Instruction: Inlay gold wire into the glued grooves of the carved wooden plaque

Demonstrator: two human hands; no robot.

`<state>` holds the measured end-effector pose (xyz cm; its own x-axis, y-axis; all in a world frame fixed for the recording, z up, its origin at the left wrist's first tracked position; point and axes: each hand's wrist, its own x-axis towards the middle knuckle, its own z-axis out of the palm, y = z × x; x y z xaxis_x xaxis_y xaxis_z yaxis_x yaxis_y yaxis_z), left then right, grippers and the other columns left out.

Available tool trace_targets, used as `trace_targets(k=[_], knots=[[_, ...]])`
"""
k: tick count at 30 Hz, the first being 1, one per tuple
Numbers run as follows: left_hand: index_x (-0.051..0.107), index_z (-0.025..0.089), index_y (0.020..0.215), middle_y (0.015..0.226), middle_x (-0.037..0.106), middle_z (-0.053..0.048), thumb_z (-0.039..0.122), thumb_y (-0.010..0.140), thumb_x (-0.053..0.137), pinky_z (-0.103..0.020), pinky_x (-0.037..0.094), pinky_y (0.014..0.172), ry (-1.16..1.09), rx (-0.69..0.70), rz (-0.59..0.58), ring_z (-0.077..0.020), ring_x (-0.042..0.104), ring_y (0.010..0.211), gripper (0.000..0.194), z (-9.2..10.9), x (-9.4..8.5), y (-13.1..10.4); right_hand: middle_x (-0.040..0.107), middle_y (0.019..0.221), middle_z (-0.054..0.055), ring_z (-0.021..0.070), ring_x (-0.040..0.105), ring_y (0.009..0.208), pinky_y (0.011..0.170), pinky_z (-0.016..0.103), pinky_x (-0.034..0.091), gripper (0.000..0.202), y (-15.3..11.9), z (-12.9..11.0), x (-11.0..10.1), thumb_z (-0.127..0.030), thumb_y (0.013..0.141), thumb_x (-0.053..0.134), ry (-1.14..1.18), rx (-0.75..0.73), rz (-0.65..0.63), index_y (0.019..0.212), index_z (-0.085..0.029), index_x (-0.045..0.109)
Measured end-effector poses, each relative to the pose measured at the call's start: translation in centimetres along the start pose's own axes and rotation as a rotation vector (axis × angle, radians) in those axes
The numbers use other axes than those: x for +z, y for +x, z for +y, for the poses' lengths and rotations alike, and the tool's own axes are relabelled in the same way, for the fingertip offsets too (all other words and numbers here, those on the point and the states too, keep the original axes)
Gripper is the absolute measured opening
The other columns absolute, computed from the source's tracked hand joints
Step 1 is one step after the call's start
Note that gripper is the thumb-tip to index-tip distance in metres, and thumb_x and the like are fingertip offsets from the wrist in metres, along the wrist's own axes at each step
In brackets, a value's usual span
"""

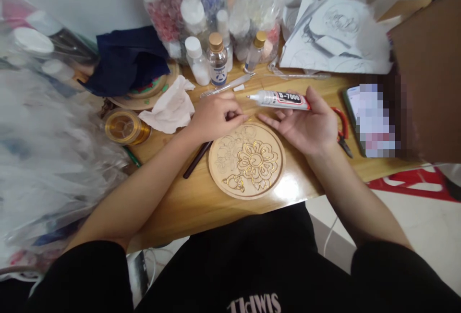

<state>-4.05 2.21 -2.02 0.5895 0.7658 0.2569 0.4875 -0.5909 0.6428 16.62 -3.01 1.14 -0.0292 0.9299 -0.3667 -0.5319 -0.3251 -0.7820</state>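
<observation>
Holding a glue tube (288,100) in the loosely spread right hand (313,126), curling the left hand (218,114) by a flower-patterned disc (252,162), unclear whether pinching anything

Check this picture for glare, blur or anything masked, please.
Head view: glare whitens the table beside the lower right of the disc; head view: mosaic blocks obscure the phone screen; head view: plastic at far left looks soft, while the tube legibly reads B-7000.
</observation>
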Motion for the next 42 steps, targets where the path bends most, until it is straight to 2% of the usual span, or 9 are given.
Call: trace_targets(k=[5, 10, 17, 21, 26, 31, 34, 38, 42], knots=[[0.07, 0.018, 0.075, 0.074, 0.063, 0.0, 0.036, 0.083, 0.068, -0.025, 0.036, 0.056, -0.004, -0.012, -0.043, -0.0092, 0.052, 0.059, 0.02, 0.3, -0.2, 0.0, 0.049, 0.052, -0.007, 0.0111, 0.05, 0.056, 0.081, 0.041, 0.056, 0.033, 0.3, 0.5, 0.5, -0.054, 0.084, 0.06, 0.033, 0.002, 0.008, 0.068, -0.024, 0.061], [0.071, 0.017, 0.081, 0.076, 0.065, 0.0, 0.033, 0.079, 0.071, -0.024, 0.037, 0.057, 0.0, -0.014, -0.062, -0.0098, 0.054, 0.062, 0.016, 0.0, -0.2, 0.1, 0.048, 0.051, -0.006, 0.0119, 0.05, 0.056, 0.077, 0.039, 0.055, 0.036, 0.4, 0.5, 0.4, -0.058, 0.082, 0.059, 0.017, -0.016, -0.019, 0.07, -0.024, 0.063], [0.07, 0.017, 0.075, 0.07, 0.062, 0.0, 0.033, 0.081, 0.069, -0.024, 0.037, 0.057, -0.011, 0.016, -0.057, -0.0102, 0.053, 0.06, 0.017, 0.1, -0.2, 0.2, 0.026, 0.043, -0.006, 0.0106, 0.032, 0.044, 0.054, 0.028, 0.044, 0.049, -0.3, -0.9, 0.1, -0.063, 0.085, 0.047, -0.137, -0.042, -0.003, 0.055, -0.024, 0.054], [0.07, 0.017, 0.074, 0.069, 0.064, 0.0, 0.031, 0.079, 0.069, -0.024, 0.036, 0.056, -0.067, 0.039, -0.086, -0.0094, 0.052, 0.059, 0.015, 0.3, -0.6, 0.1, 0.017, 0.043, -0.005, 0.0121, 0.025, 0.045, 0.05, 0.028, 0.039, 0.045, -0.9, -1.7, -0.1, -0.057, 0.083, 0.046, -0.152, -0.115, -0.016, 0.051, -0.026, 0.051], [0.071, 0.017, 0.076, 0.073, 0.065, 0.0, 0.026, 0.075, 0.066, -0.023, 0.039, 0.058, -0.087, 0.063, -0.128, -0.0098, 0.055, 0.062, 0.011, 0.3, -0.9, 0.0, 0.014, 0.048, -0.006, 0.0134, 0.024, 0.047, 0.05, 0.03, 0.039, 0.039, -1.2, -2.1, -0.5, -0.058, 0.078, 0.056, -0.211, -0.149, -0.035, 0.054, -0.028, 0.047], [0.075, 0.019, 0.081, 0.077, 0.066, -0.001, 0.025, 0.075, 0.064, -0.023, 0.039, 0.059, -0.092, 0.06, -0.166, -0.0097, 0.055, 0.064, 0.014, 0.2, -1.1, 0.0, 0.012, 0.045, -0.007, 0.0123, 0.017, 0.043, 0.038, 0.027, 0.021, 0.04, -1.4, -2.1, -0.5, -0.059, 0.074, 0.059, -0.247, -0.097, -0.07, 0.054, -0.028, 0.044], [0.077, 0.021, 0.088, 0.082, 0.065, -0.002, 0.028, 0.08, 0.064, -0.024, 0.039, 0.061, -0.101, 0.052, -0.192, -0.0099, 0.055, 0.065, 0.017, 0.2, -1.2, 0.0, 0.012, 0.043, -0.007, 0.0119, 0.014, 0.043, 0.037, 0.027, 0.015, 0.038, -1.5, -2.2, -0.6, -0.056, 0.07, 0.063, -0.215, -0.095, -0.075, 0.053, -0.027, 0.045], [0.078, 0.027, 0.095, 0.08, 0.062, -0.002, 0.033, 0.086, 0.062, -0.025, 0.037, 0.063, -0.032, 0.067, -0.197, -0.0119, 0.055, 0.07, 0.019, 0.2, -0.7, -0.2, 0.01, 0.044, -0.007, 0.0115, 0.01, 0.043, 0.036, 0.026, 0.011, 0.038, -1.6, -2.6, -1.0, -0.054, 0.068, 0.066, -0.17, -0.089, -0.063, 0.052, -0.027, 0.044], [0.077, 0.028, 0.097, 0.079, 0.059, -0.003, 0.038, 0.091, 0.058, -0.03, 0.035, 0.069, 0.179, 0.151, -0.139, -0.0158, 0.054, 0.075, 0.022, 1.1, -0.4, -0.2, 0.012, 0.043, -0.008, 0.0101, 0.013, 0.04, 0.035, 0.024, 0.012, 0.039, -1.5, -2.6, -1.3, -0.054, 0.066, 0.069, -0.121, -0.098, -0.146, 0.054, -0.026, 0.044]])
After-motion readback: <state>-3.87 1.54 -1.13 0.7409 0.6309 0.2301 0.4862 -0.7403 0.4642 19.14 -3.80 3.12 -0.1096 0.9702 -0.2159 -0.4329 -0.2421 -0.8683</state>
